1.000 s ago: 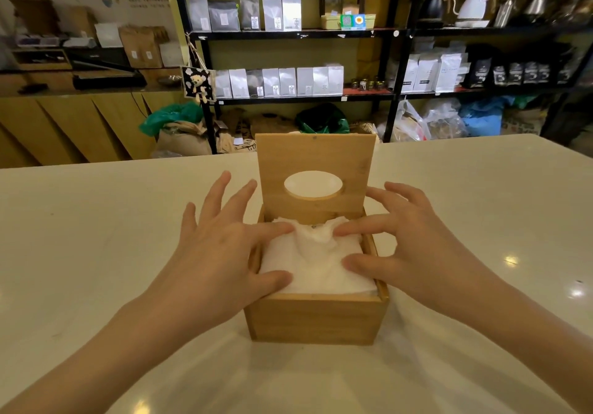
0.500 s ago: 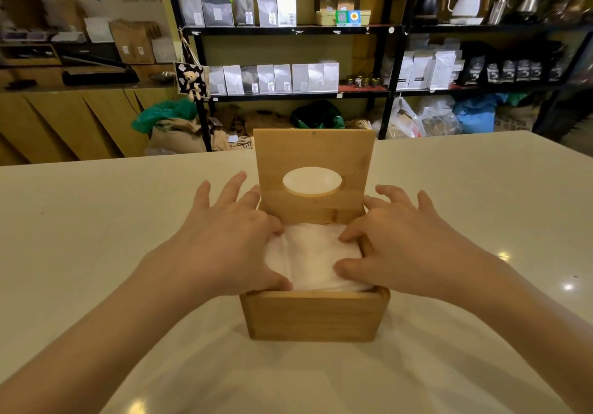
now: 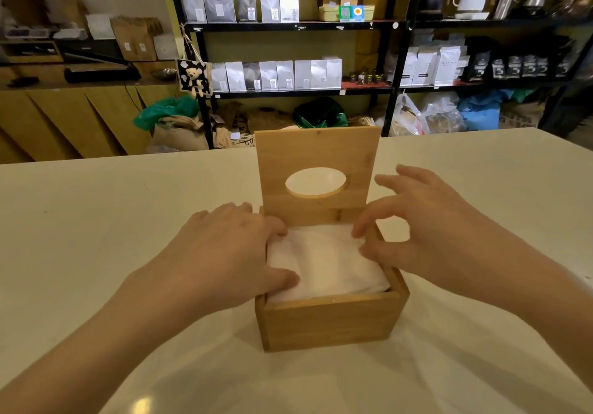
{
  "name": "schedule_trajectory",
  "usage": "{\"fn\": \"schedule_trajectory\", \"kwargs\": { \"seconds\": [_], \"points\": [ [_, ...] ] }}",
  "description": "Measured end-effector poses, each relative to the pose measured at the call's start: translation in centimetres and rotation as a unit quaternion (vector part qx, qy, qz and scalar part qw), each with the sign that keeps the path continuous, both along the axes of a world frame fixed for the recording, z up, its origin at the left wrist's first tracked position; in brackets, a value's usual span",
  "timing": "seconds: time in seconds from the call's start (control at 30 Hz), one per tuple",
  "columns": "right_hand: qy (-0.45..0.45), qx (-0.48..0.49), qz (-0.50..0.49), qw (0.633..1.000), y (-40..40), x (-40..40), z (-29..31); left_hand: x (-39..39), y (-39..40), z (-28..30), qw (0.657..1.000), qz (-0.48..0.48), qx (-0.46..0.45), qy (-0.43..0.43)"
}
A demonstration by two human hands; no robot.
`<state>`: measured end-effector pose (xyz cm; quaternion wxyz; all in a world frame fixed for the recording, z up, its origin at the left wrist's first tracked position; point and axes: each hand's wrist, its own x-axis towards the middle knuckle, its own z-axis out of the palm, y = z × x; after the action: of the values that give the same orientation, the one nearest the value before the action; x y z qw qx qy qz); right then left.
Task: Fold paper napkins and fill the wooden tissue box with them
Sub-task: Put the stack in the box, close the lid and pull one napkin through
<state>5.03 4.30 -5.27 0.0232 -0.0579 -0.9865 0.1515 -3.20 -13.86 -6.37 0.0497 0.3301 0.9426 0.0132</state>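
Observation:
A wooden tissue box (image 3: 330, 324) stands on the white table in front of me. Its lid (image 3: 316, 157), with an oval hole, stands upright at the back. White folded napkins (image 3: 324, 263) fill the box nearly to the rim. My left hand (image 3: 221, 253) lies flat on the box's left edge, its fingertips and thumb pressing on the napkins. My right hand (image 3: 426, 227) hovers over the right edge, fingers spread, with index finger and thumb touching the napkins' right side. Neither hand grips anything.
The white table (image 3: 96, 221) stretches wide on both sides of the box. Beyond its far edge stand black shelves (image 3: 288, 25) with pouches and kettles, sacks on the floor, and a wooden counter (image 3: 64, 115) at the left.
Both hands have pressed the napkins lower into the box. My right hand has since lifted and drawn back to the right edge, fingers spreading. My left hand stays pressed down.

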Motion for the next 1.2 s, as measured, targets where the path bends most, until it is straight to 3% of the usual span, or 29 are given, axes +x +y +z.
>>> {"fn": "schedule_trajectory", "kwargs": {
  "seconds": [0.1, 0.17, 0.43, 0.63, 0.8, 1.07, 1.2],
  "points": [
    [-0.030, -0.078, 0.010, 0.996, -0.1, -0.2, -1.0, 0.2, -0.3, -0.1, 0.999, -0.008, 0.036, -0.029],
    [-0.056, -0.076, 0.022, 0.995, -0.1, -0.7, -1.8, 0.3, -0.2, -0.2, 0.998, -0.013, 0.032, -0.047],
    [-0.108, 0.027, -0.005, 0.994, -0.7, -1.0, -1.3, 0.2, 0.6, 0.4, 0.997, 0.020, -0.032, -0.065],
    [-0.184, 0.129, 0.013, 0.974, -0.9, -1.6, 0.0, -0.1, 1.0, 1.1, 0.990, 0.027, -0.128, -0.055],
    [-0.247, 0.142, 0.034, 0.958, -0.7, -2.4, 1.3, -0.7, 2.1, 1.7, 0.981, 0.019, -0.187, -0.055],
    [-0.210, 0.112, 0.024, 0.971, -0.7, -2.4, 0.4, -1.3, 1.5, 1.6, 0.983, 0.014, -0.155, -0.096],
    [-0.079, -0.004, 0.015, 0.997, 0.2, -1.6, 0.7, -1.6, 0.7, 0.8, 0.993, 0.027, -0.054, -0.097]
  ]
}}
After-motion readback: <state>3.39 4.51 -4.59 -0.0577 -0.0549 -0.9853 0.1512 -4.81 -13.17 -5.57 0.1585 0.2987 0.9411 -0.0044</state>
